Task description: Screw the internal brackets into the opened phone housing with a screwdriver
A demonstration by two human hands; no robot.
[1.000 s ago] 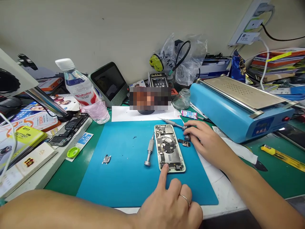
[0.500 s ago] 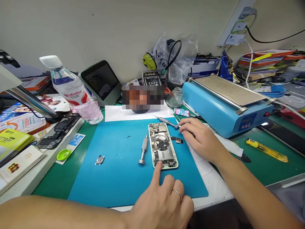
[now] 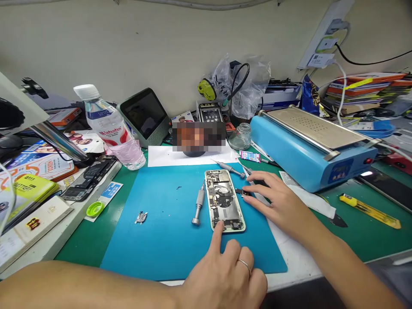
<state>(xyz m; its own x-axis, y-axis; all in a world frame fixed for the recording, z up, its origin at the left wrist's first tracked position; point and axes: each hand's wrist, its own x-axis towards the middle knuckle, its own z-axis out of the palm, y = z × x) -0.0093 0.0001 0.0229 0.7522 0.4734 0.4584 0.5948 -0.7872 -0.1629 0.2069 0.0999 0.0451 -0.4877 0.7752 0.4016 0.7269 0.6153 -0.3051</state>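
An opened phone (image 3: 223,199) with its insides showing lies on a blue mat (image 3: 167,231). My left hand (image 3: 225,274) rests at the mat's near edge, its forefinger stretched out onto the phone's bottom end and the other fingers curled. My right hand (image 3: 277,199) lies flat to the right of the phone, fingers spread. Its fingertips touch a small dark part (image 3: 240,192) beside the phone's right edge. One grey screwdriver (image 3: 198,206) lies left of the phone, another (image 3: 230,168) just beyond it.
A blue heating machine (image 3: 309,146) stands at the right, a yellow knife (image 3: 370,210) in front of it. A water bottle (image 3: 111,128), a small screen (image 3: 144,113) and a glass jar (image 3: 241,136) stand behind the mat. A small loose part (image 3: 140,217) and a green cap (image 3: 95,209) lie left.
My right hand has slid from the far screwdriver's tip toward the phone and now touches the small dark part. My left forefinger stays on the phone's bottom end.
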